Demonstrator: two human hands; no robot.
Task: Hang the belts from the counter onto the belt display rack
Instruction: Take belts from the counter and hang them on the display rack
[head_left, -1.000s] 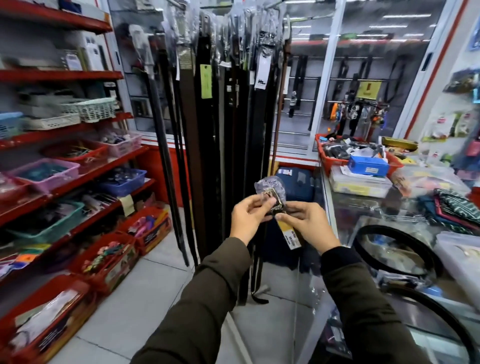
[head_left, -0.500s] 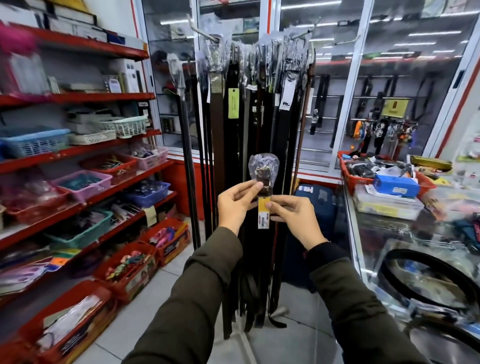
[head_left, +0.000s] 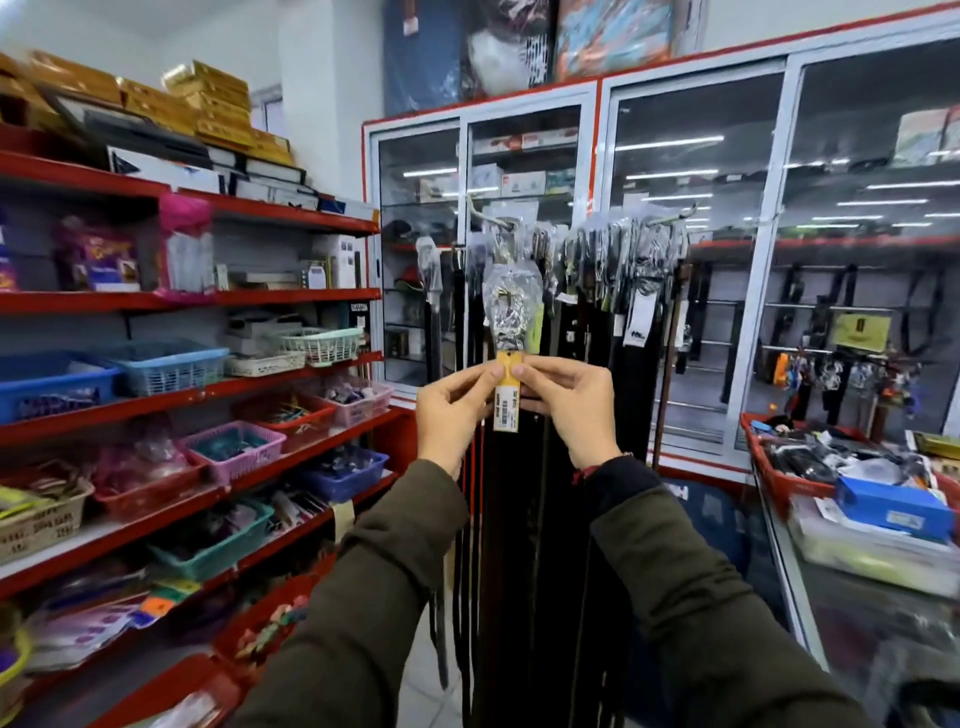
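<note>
Head cam, only view. Both hands up at chest height, in front of the belt display rack (head_left: 571, 244).

L hand (head_left: 457, 400): thumb and forefinger pinched on the belt (head_left: 511, 306) just under its buckle, at the left edge of the yellow tag (head_left: 507, 392). R hand (head_left: 566, 400): same pinch on the right edge, other fingers curled. Hands nearly touching across the tag.

Belt held upright, buckle end on top, buckle wrapped in clear crinkly plastic. Its strap drops dark below the hands, lost among the hanging belts (head_left: 597, 415) behind. Buckle sits lower than the rack's hook arms, not on one.

Tag: dark print and what looks like a barcode, too blurred to read. White tag (head_left: 636, 322) on a hung belt further right carries a black logo, illegible.

Red shelves (head_left: 291, 376) to the left w/ plastic baskets; price stickers on basket fronts, unreadable. Gold boxes stacked on the top shelf.

Glass cabinet (head_left: 691, 156) behind the rack, ceiling lights reflected in it.

Counter (head_left: 831, 597) at right, glass-topped: red tray (head_left: 774, 467) of mixed stock, blue box (head_left: 893, 506) w/ a small label, no text legible.
</note>
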